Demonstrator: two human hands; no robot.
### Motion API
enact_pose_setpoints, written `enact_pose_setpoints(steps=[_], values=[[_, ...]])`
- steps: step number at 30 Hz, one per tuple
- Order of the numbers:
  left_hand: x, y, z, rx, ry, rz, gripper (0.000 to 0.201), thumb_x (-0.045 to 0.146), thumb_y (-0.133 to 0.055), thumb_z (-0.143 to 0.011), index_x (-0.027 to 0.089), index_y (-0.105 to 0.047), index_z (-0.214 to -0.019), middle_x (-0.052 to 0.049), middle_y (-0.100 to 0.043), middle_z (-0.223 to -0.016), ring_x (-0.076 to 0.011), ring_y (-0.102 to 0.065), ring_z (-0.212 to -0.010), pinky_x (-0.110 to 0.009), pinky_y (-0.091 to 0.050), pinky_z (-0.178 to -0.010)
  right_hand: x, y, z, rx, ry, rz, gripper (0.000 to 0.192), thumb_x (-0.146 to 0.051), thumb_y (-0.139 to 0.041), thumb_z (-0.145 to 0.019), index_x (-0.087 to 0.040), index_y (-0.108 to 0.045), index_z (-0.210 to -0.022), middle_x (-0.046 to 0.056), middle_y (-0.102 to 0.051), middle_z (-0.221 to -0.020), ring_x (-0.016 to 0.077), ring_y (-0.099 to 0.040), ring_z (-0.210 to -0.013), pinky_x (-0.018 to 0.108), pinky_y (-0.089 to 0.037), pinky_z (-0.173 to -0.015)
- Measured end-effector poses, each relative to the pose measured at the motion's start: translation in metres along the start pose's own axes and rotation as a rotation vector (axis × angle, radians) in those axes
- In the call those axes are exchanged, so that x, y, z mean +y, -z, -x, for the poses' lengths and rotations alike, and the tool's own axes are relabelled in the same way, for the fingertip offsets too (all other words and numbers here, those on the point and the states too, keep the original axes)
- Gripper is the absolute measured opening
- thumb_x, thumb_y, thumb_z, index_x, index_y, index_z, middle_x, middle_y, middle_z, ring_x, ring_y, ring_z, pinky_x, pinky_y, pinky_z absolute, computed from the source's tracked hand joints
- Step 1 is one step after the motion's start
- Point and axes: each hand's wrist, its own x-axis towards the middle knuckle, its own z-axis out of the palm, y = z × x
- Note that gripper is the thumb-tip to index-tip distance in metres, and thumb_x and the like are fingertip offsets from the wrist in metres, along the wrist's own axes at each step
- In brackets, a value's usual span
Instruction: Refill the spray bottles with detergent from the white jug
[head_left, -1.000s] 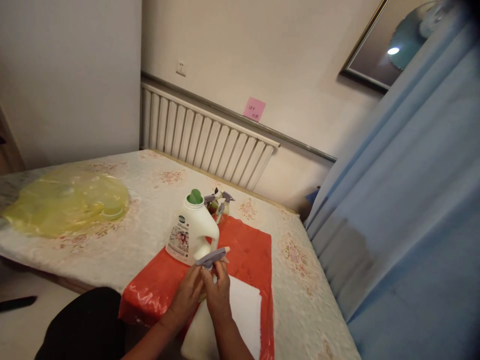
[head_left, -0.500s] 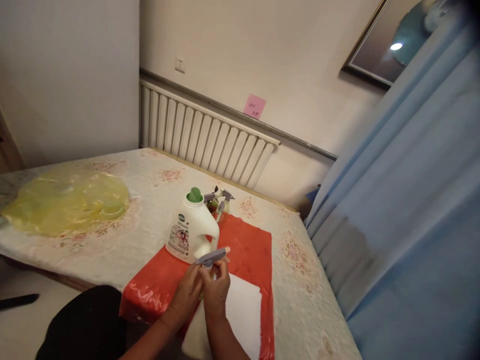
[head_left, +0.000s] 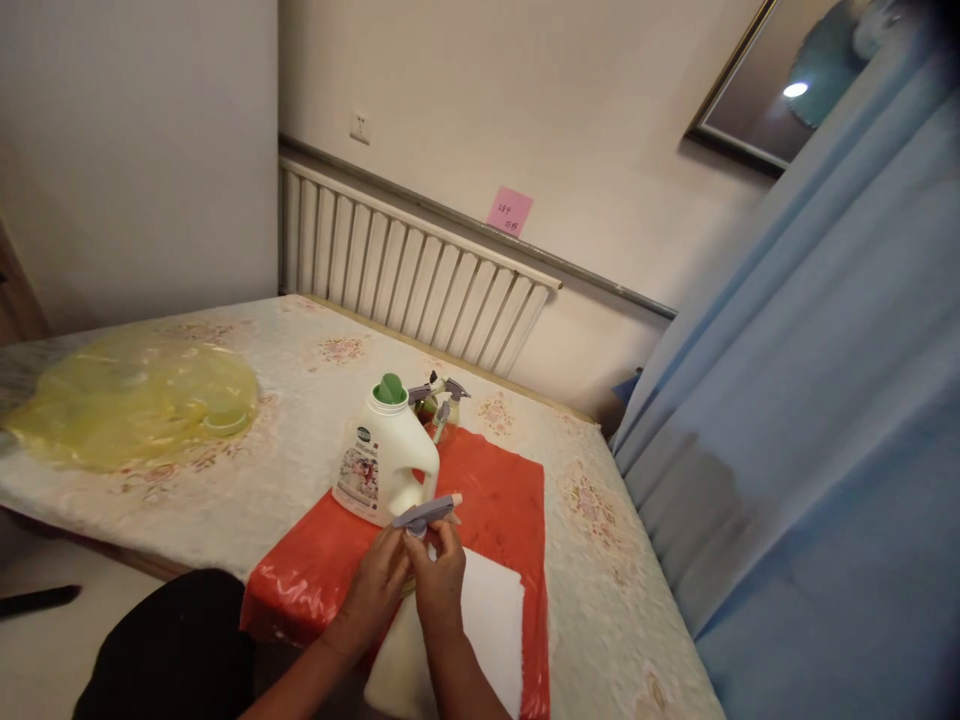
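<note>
- Clearly, in the lower middle of the frame my left hand (head_left: 379,585) wraps around the body of a small spray bottle, mostly hidden behind my fingers.
- Just right of it, my right hand (head_left: 441,580) pinches the neck under the grey spray head (head_left: 426,514), so I judge the head is being fitted or turned; I cannot tell how far it is screwed.
- The head looks grey with a pale nozzle tip pointing right.
- Behind stand a white detergent jug (head_left: 384,460) and more spray bottles (head_left: 439,405), on the red plastic sheet (head_left: 502,500).
</note>
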Motion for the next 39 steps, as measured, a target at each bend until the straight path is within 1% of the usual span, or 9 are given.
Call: enact_pose_setpoints(steps=[4,9,12,19,23,27,31,34,39], values=[[-0.003,0.001,0.001,-0.012,0.022,0.014,0.036,0.034,-0.046,-0.092,0.019,-0.061,-0.121,-0.016,-0.068,-0.122,-0.027,-0.064,-0.112,-0.044,-0.052,-0.099,0.005,-0.011,0.001,0.067,-0.021,-0.028,0.017,-0.018,-0.065,-0.07,-0.019,-0.06,-0.086,0.002,-0.068,-0.088,0.0216,-0.065,-0.087,0.033,-0.051,-0.083],[0.003,0.002,0.0,-0.023,0.028,0.025,0.038,0.035,-0.046,-0.091,0.018,-0.06,-0.122,-0.016,-0.067,-0.124,-0.0282,-0.063,-0.115,-0.045,-0.051,-0.101,-0.004,-0.001,0.001,-0.026,0.037,-0.034,0.022,-0.02,-0.065,-0.073,-0.02,-0.068,-0.095,0.003,-0.07,-0.096,0.0217,-0.065,-0.092,0.032,-0.051,-0.086],[0.005,0.002,0.0,-0.018,0.037,0.031,0.038,0.035,-0.047,-0.091,0.019,-0.059,-0.123,-0.015,-0.066,-0.126,-0.0276,-0.062,-0.116,-0.046,-0.049,-0.104,-0.006,0.006,0.0,-0.071,0.074,-0.002,0.015,-0.022,-0.064,-0.078,-0.021,-0.071,-0.091,0.003,-0.069,-0.093,0.0212,-0.064,-0.091,0.032,-0.05,-0.084],[0.002,0.0,0.001,-0.021,0.057,0.063,0.042,0.034,-0.047,-0.091,0.02,-0.056,-0.129,-0.015,-0.063,-0.132,-0.0279,-0.06,-0.121,-0.046,-0.05,-0.103,0.002,-0.009,-0.001,0.079,0.001,-0.007,0.015,-0.018,-0.066,-0.067,-0.02,-0.06,-0.08,0.002,-0.067,-0.088,0.0198,-0.064,-0.083,0.03,-0.051,-0.078],[-0.003,0.003,0.0,-0.018,0.109,0.033,0.05,0.034,-0.049,-0.09,0.019,-0.051,-0.137,-0.013,-0.065,-0.132,-0.0276,-0.063,-0.12,-0.043,-0.052,-0.101,0.0,-0.011,-0.001,0.076,-0.004,-0.012,0.018,-0.017,-0.066,-0.066,-0.02,-0.061,-0.083,0.001,-0.068,-0.087,0.02,-0.065,-0.083,0.03,-0.052,-0.079],[-0.012,0.008,0.002,-0.056,0.146,-0.025,0.058,0.035,-0.053,-0.088,0.018,-0.045,-0.143,-0.014,-0.061,-0.139,-0.0277,-0.062,-0.123,-0.042,-0.051,-0.103,-0.002,0.0,0.004,-0.001,0.005,-0.01,0.036,-0.014,-0.065,-0.065,-0.019,-0.066,-0.101,0.004,-0.072,-0.098,0.0232,-0.067,-0.094,0.033,-0.052,-0.086],[-0.027,0.018,0.015,-0.039,0.124,-0.109,0.065,0.037,-0.06,-0.082,0.019,-0.046,-0.143,-0.015,-0.058,-0.142,-0.0308,-0.057,-0.128,-0.047,-0.048,-0.106,0.005,0.012,0.012,-0.06,0.059,0.088,0.061,-0.008,-0.067,-0.061,-0.02,-0.063,-0.121,0.007,-0.069,-0.115,0.0272,-0.064,-0.107,0.036,-0.051,-0.093],[-0.042,0.029,0.026,-0.024,0.079,-0.216,0.061,0.041,-0.061,-0.082,0.018,-0.05,-0.138,-0.016,-0.06,-0.139,-0.0311,-0.056,-0.129,-0.049,-0.046,-0.108,0.014,0.014,0.017,-0.054,0.124,0.189,0.062,-0.009,-0.073,-0.057,-0.022,-0.064,-0.117,0.005,-0.071,-0.108,0.0277,-0.066,-0.1,0.035,-0.053,-0.086],[-0.065,0.053,0.027,0.073,0.041,-0.412,0.039,0.037,-0.042,-0.091,0.017,-0.06,-0.12,-0.014,-0.07,-0.121,-0.027,-0.067,-0.113,-0.046,-0.052,-0.101,0.025,0.007,0.017,-0.005,0.155,0.281,0.055,-0.015,-0.079,-0.053,-0.024,-0.066,-0.106,0.003,-0.071,-0.097,0.0282,-0.066,-0.094,0.035,-0.053,-0.079]])
